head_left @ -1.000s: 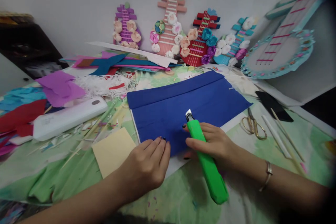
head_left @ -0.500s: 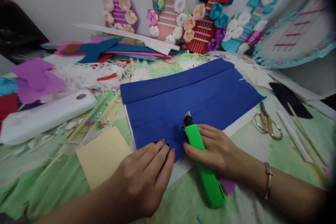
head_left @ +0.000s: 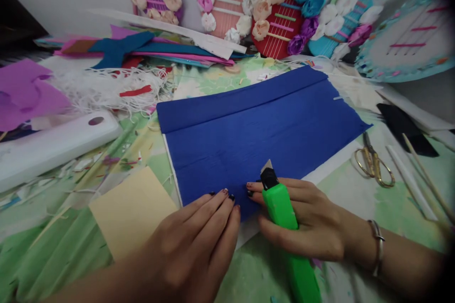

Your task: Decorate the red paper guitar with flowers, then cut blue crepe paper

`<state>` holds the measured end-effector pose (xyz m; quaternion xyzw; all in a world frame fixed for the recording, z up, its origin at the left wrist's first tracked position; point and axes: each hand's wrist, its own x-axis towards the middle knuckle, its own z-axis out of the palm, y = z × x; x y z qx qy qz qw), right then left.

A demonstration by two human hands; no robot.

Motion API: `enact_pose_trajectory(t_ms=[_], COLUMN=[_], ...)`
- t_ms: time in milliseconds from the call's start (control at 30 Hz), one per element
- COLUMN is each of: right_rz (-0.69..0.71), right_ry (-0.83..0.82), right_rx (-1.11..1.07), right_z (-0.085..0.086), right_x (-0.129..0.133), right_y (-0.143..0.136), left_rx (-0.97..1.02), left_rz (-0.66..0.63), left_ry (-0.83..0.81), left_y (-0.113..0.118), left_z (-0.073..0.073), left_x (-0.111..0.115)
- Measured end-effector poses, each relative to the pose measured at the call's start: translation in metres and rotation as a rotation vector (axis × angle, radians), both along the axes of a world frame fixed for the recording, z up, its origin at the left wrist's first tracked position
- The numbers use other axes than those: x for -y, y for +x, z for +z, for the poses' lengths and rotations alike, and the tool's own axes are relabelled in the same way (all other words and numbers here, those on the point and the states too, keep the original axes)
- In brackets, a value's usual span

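Observation:
A sheet of blue crepe paper (head_left: 241,137) with a folded band along its far edge lies on a white sheet (head_left: 325,164). My left hand (head_left: 206,232) rests flat on its near edge, fingers stretched out side by side. Between thumb and fingers, my right hand (head_left: 305,218) holds a green utility knife (head_left: 282,206), its blade out and pointing away from me. The right fingertips touch the blue paper near the left hand. Part of the knife's handle is hidden by the right thumb.
To the left lie a yellow square of paper (head_left: 133,208), a white glue gun-like tool (head_left: 60,147) and tangled white string (head_left: 106,87). Gold-handled scissors (head_left: 373,161) and sticks lie right. Decorated paper guitars (head_left: 277,33) lean on the wall behind.
My right hand and the knife have moved a little right and nearer, with the right fingertips now showing left of the blade. The view has tipped down slightly; my left hand stays on the paper.

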<state>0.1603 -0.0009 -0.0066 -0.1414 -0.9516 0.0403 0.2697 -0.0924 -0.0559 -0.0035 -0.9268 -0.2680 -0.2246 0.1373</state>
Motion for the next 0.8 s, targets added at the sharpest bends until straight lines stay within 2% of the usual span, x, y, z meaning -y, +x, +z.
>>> enact_pose_trajectory(t_ms=[267, 567, 800], right_rz=[0.053, 0.061, 0.063], right_ry=[0.044, 0.041, 0.062], right_rx=[0.026, 0.036, 0.032], right_z=[0.011, 0.011, 0.012], right_x=[-0.002, -0.004, -0.004], right_y=[-0.002, -0.002, -0.002], left_rx=[0.17, 0.171, 0.159], left_rz=[0.022, 0.01, 0.025], left_ry=[0.025, -0.047, -0.031], left_y=[0.004, 0.001, -0.001], left_z=[-0.017, -0.017, -0.021], left_x=[0.003, 0.001, 0.003])
